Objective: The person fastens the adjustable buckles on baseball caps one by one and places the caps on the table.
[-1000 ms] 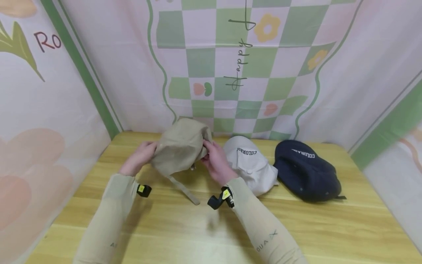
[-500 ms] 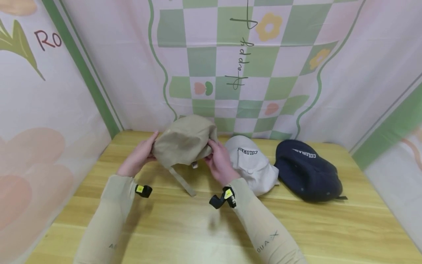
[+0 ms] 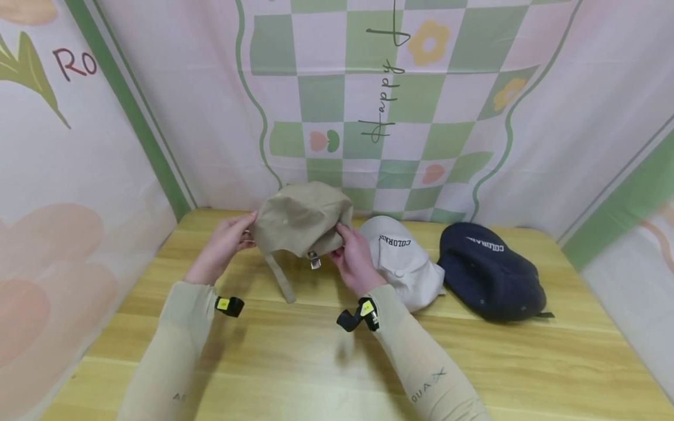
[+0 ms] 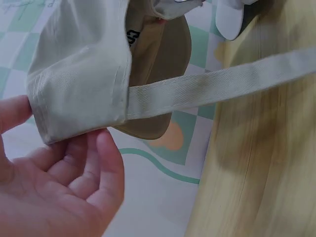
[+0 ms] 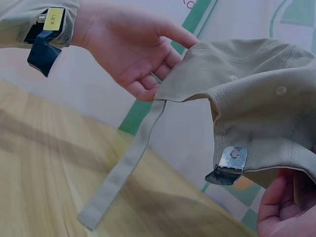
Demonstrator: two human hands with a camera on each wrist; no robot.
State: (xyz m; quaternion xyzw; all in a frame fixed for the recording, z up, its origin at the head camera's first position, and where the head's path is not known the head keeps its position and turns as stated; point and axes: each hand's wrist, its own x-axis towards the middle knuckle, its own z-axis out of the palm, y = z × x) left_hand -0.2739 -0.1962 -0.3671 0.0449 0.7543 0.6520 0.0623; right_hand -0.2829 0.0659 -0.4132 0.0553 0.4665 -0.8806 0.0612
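Note:
Both hands hold a beige baseball cap above the back of the table, its rear opening towards me. At the cap's left edge, my left hand pinches the fabric between thumb and fingers. My right hand grips the right edge, thumb outside and fingers underneath. A loose strap hangs from the left side of the opening. On the other side sits a metal buckle, unfastened from the strap. The brim points away from me and shows in the left wrist view.
A white cap with dark lettering lies just right of my right hand. Farther right is a navy cap. The wooden table meets a patterned cloth backdrop at its back edge.
The beige cap has moved slightly right and turned, so its buckle and rear opening now face me more. My left hand has shifted its hold along the edge.

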